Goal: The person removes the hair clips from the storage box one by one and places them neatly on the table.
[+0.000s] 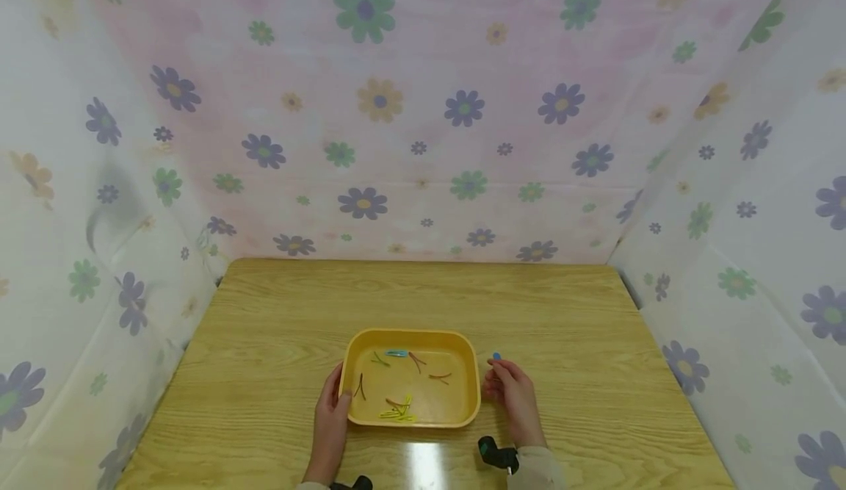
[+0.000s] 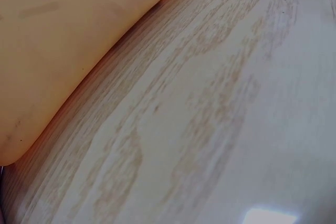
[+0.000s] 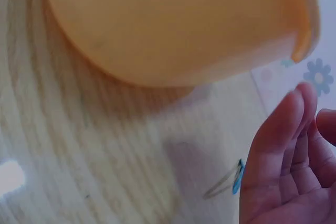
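A yellow plastic basin (image 1: 423, 420) stands on the table in the head view. My left hand (image 1: 330, 411) grips its left wall, thumb over the rim. Inside lie a blue snap hair clip (image 1: 396, 353), several V-shaped thin pieces like spread hairpins, such as a brown one (image 1: 418, 362), and a yellow cluster (image 1: 399, 415). My right hand (image 1: 515, 398) is just right of the basin, its fingers loosely bent and apparently holding nothing. Close by its fingertips is another blue hair clip (image 3: 238, 177), seen on the table in the right wrist view, partly hidden by the hand.
Wood-grain table (image 1: 581, 314) spreads around the basin. Flowered cloth (image 1: 423, 174) hangs behind it and along both sides. A black wrist-camera mount (image 1: 497, 453) sits by the right wrist, and another (image 1: 353, 483) by the left.
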`<state>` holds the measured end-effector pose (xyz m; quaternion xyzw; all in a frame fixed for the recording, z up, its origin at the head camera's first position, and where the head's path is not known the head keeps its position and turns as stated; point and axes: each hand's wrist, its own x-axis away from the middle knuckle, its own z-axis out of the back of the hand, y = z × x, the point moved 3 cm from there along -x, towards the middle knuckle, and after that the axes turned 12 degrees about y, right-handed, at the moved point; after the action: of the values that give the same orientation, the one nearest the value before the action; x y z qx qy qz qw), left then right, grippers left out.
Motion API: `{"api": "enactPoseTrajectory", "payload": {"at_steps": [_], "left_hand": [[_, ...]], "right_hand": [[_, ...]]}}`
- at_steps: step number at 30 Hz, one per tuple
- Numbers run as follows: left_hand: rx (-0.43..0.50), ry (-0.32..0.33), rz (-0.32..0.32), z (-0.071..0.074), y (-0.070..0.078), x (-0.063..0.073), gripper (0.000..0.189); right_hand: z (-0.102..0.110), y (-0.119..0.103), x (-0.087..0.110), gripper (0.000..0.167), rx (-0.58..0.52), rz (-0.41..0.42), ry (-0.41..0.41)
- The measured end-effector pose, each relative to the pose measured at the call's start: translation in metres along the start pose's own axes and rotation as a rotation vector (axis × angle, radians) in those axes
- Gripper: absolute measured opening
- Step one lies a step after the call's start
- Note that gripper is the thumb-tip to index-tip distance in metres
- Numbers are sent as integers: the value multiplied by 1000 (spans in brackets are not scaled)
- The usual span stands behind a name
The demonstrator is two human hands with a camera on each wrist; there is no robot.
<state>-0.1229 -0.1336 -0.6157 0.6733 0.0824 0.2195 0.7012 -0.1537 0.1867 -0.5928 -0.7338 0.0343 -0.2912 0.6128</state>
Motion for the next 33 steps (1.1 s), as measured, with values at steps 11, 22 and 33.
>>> {"api": "enactPoseTrajectory", "payload": {"at_steps": [11,22,33], "left_hand": [[8,1,-12,0,-1,0,44],[-6,1,7,1,-1,-1,45],[2,18,3,-1,-3,-1,46]], "right_hand": [[0,32,-35,64,12,147,-57],[-23,-11,9,35,136,242,-159],[-51,-29,37,28,282,305,-278]]}}
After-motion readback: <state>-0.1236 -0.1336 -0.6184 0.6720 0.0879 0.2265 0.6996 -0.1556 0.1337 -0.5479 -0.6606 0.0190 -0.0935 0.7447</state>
